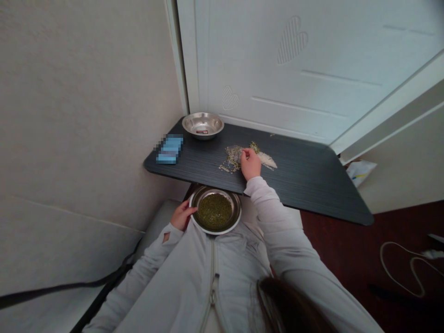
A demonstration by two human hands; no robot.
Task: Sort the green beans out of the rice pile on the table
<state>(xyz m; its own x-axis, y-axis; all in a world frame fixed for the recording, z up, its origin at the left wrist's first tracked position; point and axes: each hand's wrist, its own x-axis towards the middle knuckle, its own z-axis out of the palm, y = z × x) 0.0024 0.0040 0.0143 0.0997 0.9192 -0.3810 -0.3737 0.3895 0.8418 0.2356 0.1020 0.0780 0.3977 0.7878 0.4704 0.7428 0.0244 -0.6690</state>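
My left hand (181, 215) grips the rim of a metal bowl (237, 213) on my lap, thumb over the edge. Small green beans (215, 210) fill its bottom. On the dark tabletop, my right hand (250, 164) hovers at or touches a scatter of pale and greenish grains (233, 158), its fingertips pinched together. Whatever is between those fingertips is too small to make out. Just right of that hand lies a white heap of grains (267, 160), and a small green cluster (255, 146) sits behind it.
A second metal bowl (203, 124) stands at the table's back left, a small dark red item inside. Left of it is a blurred blue object (169, 149). The dark table (312, 180) meets a white door (277, 92). A white cable (398, 245) lies on the red floor.
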